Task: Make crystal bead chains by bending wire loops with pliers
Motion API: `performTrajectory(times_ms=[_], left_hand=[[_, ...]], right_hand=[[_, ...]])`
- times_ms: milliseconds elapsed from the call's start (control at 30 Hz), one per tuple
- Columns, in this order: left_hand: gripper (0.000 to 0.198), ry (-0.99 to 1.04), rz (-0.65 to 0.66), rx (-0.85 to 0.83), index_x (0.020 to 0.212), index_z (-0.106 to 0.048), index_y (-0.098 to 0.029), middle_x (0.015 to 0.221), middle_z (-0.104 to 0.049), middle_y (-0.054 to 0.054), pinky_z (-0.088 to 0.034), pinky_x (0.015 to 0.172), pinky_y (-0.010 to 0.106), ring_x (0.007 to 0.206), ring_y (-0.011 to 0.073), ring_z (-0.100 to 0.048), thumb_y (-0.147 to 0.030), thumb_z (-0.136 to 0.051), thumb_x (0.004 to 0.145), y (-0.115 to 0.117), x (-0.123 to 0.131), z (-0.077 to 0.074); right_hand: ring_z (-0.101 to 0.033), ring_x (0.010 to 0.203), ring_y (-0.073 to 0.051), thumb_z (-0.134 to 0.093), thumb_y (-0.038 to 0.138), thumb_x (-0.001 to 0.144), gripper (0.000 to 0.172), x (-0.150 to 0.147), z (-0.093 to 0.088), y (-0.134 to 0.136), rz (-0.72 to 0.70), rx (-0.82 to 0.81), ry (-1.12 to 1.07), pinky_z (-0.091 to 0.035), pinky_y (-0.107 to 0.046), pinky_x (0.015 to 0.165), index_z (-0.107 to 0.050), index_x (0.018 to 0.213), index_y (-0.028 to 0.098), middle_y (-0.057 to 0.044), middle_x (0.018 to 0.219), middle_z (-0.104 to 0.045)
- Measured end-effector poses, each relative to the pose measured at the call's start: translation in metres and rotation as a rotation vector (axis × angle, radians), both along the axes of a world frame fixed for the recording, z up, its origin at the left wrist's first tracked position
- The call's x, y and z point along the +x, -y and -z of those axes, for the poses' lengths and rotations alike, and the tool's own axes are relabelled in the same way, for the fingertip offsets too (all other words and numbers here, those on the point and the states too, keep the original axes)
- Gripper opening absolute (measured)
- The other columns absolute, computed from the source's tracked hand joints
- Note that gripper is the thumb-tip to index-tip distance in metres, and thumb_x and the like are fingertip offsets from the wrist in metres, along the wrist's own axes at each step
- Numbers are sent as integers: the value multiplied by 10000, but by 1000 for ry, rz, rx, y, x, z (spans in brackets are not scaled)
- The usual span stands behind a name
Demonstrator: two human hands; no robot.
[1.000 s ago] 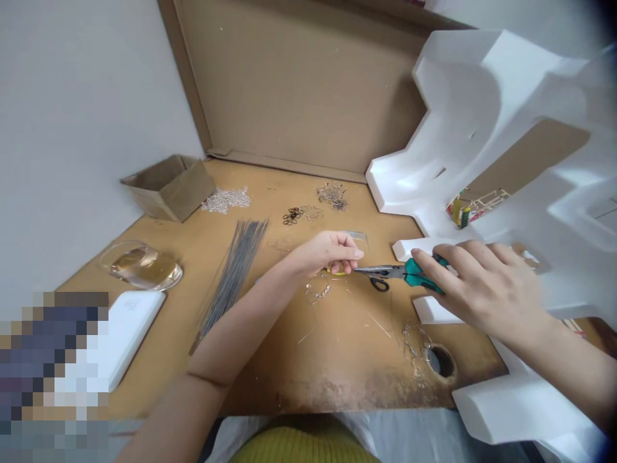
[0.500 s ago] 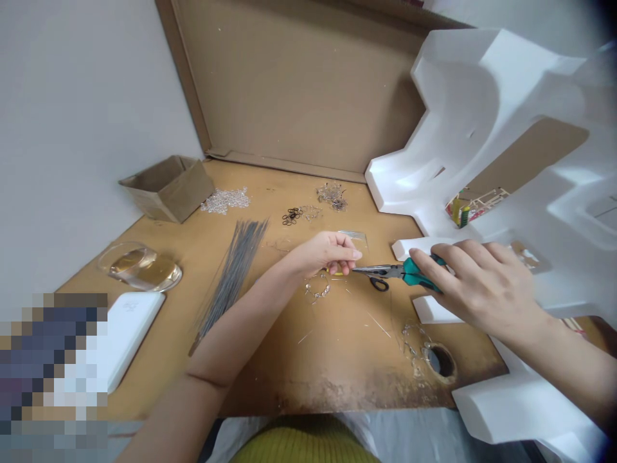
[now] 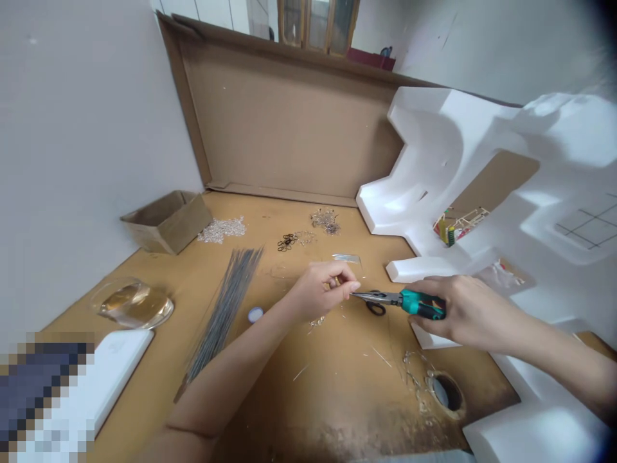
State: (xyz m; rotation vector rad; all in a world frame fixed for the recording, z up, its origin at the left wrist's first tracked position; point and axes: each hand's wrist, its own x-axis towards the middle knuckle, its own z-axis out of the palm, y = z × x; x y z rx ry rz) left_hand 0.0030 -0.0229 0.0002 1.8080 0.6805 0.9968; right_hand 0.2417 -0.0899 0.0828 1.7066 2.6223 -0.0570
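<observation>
In the head view, my right hand (image 3: 467, 315) is wrapped round the green-and-black handles of long-nose pliers (image 3: 421, 303), whose jaws point left. The jaw tips come right up to the fingertips of my left hand (image 3: 328, 289). My left thumb and index finger are pinched together; whatever is between them is too small to make out. Small clear beads (image 3: 315, 321) on what looks like a thin wire ring show just below my left hand, which hides part of them. Under the pliers lie scissors (image 3: 376, 308) with black handles.
A bundle of grey wires (image 3: 224, 308) lies left of my forearm, near a round white-and-blue lid (image 3: 255, 314). Clear beads (image 3: 222, 229) sit by a cardboard box (image 3: 166, 222). Dark rings (image 3: 286, 242) lie farther back. White foam (image 3: 385, 206) borders the right; a hole (image 3: 446, 391) opens near the front.
The camera view has tilted up, so the table sits lower and more of the room shows. My right hand has turned the pliers slightly. The white-and-blue lid has come into view beside my left forearm.
</observation>
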Motion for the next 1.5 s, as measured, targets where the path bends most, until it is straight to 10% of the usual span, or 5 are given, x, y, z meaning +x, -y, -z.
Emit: performTrajectory(times_ms=[167, 567, 1500], left_hand=[[175, -40, 6, 5, 702, -572, -148, 619, -609, 2, -378, 468, 163, 484, 50, -478, -292, -583, 801, -1, 1, 3], [241, 15, 19, -249, 744, -553, -149, 619, -611, -5, -385, 479, 173, 507, 62, -511, -378, -622, 771, -15, 1, 6], [250, -46, 82, -196, 732, -613, -145, 657, -582, 8, -354, 457, 187, 512, 70, -482, -392, -640, 752, -12, 4, 10]], right_hand=[[-428, 497, -95, -592, 356, 728, 173, -2, -10, -5, 160, -375, -185, -314, -221, 460, -649, 759, 196, 31, 575, -541], [-594, 615, -181, -588, 411, 756, 333, -1, 2, 1, 125, -10, 57, -353, -270, 520, -625, 1057, 273, -11, 748, -660], [-493, 475, -123, -565, 315, 750, 140, -7, 5, 2, 111, -78, -5, -313, -245, 475, -656, 831, 245, 10, 584, -601]])
